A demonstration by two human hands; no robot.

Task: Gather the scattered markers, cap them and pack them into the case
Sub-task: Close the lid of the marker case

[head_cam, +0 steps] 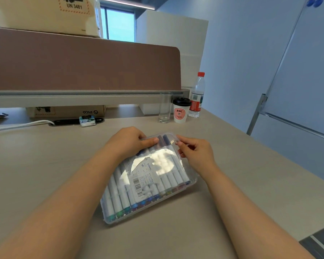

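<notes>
We are gripping the clear marker case by its far corners, left hand curling over one, right hand pinching the other; it is lying on the tabletop, markers inside.

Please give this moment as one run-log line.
case: on table | markers: inside | left hand: grips case | right hand: pinches case
</notes>
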